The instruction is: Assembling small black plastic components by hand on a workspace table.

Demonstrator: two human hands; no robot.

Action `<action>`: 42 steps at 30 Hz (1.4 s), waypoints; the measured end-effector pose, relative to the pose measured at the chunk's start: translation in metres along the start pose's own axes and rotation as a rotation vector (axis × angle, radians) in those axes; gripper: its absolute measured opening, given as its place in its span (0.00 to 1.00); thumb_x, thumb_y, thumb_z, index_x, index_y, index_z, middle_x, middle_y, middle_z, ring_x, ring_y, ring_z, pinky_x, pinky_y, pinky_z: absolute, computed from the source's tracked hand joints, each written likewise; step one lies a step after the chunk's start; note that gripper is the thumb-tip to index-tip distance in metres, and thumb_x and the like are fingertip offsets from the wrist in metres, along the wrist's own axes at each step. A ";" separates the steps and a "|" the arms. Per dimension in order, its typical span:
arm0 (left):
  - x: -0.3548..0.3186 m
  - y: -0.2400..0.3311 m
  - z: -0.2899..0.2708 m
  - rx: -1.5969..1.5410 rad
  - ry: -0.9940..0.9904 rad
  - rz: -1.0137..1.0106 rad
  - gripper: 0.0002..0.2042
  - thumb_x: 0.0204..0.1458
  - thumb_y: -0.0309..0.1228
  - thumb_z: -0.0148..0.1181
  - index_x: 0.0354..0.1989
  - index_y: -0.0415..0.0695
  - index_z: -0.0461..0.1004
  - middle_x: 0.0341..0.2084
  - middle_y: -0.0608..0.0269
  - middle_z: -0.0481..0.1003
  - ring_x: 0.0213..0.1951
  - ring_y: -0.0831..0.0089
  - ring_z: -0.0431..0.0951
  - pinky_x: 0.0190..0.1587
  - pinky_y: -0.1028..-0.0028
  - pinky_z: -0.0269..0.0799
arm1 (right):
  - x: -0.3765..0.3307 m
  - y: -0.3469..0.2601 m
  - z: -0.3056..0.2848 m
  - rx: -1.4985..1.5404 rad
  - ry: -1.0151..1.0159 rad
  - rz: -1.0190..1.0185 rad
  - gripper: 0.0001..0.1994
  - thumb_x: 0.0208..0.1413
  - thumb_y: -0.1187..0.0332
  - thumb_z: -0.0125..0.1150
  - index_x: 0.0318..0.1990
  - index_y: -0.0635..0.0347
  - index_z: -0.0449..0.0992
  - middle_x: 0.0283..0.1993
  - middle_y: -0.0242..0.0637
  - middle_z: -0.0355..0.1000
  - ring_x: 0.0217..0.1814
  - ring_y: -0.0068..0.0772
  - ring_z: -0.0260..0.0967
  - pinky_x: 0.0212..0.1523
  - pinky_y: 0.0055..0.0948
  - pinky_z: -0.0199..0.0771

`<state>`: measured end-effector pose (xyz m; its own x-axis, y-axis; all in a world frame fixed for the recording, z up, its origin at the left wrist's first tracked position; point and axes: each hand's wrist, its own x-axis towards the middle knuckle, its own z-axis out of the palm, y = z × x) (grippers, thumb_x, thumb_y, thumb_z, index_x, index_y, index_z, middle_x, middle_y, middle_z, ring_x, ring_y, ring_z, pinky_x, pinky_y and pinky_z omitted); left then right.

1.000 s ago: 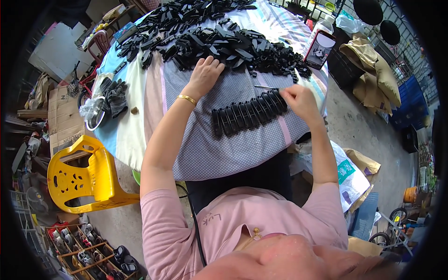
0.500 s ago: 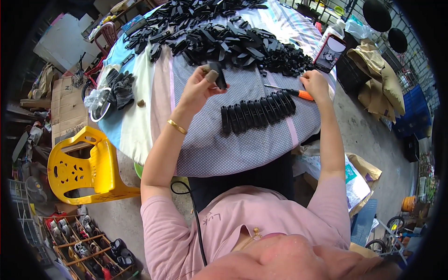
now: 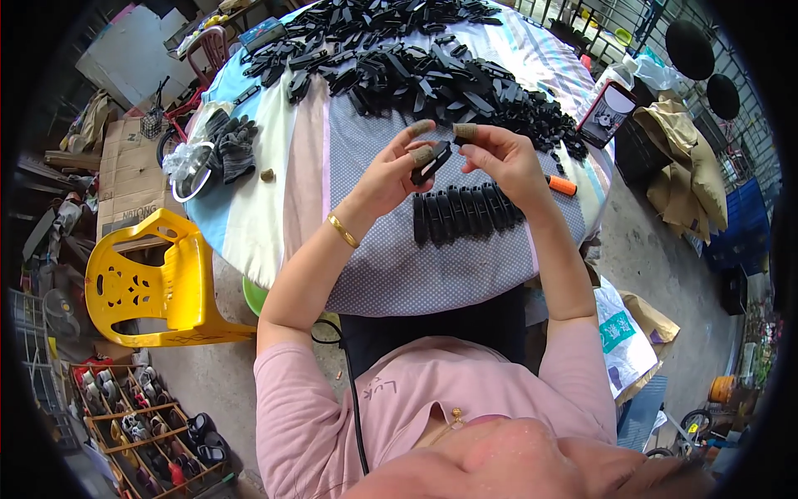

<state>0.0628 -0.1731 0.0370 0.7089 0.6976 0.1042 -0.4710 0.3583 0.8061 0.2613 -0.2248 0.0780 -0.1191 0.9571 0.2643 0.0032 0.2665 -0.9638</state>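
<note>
My left hand is closed around a long black plastic piece, held tilted above the table. Just to the right of it, my right hand has thumb and forefinger pinched together, with a small dark bit showing between them, too small to name. Brown tape wraps some fingertips. Beneath the hands, several like black pieces stand side by side in a row, partly hidden by my right hand and forearm. A screwdriver's orange handle shows beyond my right wrist; its shaft is hidden.
Black plastic parts are heaped across the table's far side, smaller ones at the right. A phone leans at the right edge. Dark gloves and a round-rimmed container lie left. A yellow chair stands beside the table.
My right hand has moved left from the small parts at the heap's right end to beside my left hand. My left hand has come right and lower with its black piece.
</note>
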 end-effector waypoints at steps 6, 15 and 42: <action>-0.002 0.012 0.004 -0.016 0.061 -0.030 0.17 0.54 0.25 0.41 0.53 0.35 0.61 0.46 0.52 0.69 0.45 0.62 0.74 0.44 0.67 0.75 | 0.001 0.006 0.012 -0.095 -0.039 -0.163 0.11 0.52 0.76 0.57 0.43 0.69 0.73 0.31 0.33 0.72 0.27 0.18 0.68 0.30 0.16 0.70; -0.006 0.006 0.012 -0.021 -0.093 -0.063 0.17 0.52 0.29 0.55 0.48 0.37 0.63 0.39 0.55 0.72 0.43 0.66 0.76 0.39 0.75 0.75 | 0.002 0.003 0.018 -0.568 0.174 -0.649 0.05 0.48 0.77 0.60 0.33 0.68 0.75 0.28 0.37 0.72 0.27 0.25 0.69 0.26 0.19 0.69; -0.007 0.007 0.025 0.408 0.146 0.013 0.12 0.55 0.31 0.49 0.44 0.36 0.68 0.26 0.71 0.69 0.25 0.84 0.67 0.29 0.83 0.65 | -0.013 0.004 0.030 -0.861 0.090 -0.691 0.11 0.52 0.70 0.54 0.39 0.69 0.73 0.43 0.46 0.67 0.42 0.43 0.66 0.43 0.34 0.66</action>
<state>0.0673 -0.1913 0.0568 0.6089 0.7912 0.0562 -0.2126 0.0945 0.9726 0.2334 -0.2396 0.0692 -0.2892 0.5675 0.7709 0.6577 0.7029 -0.2707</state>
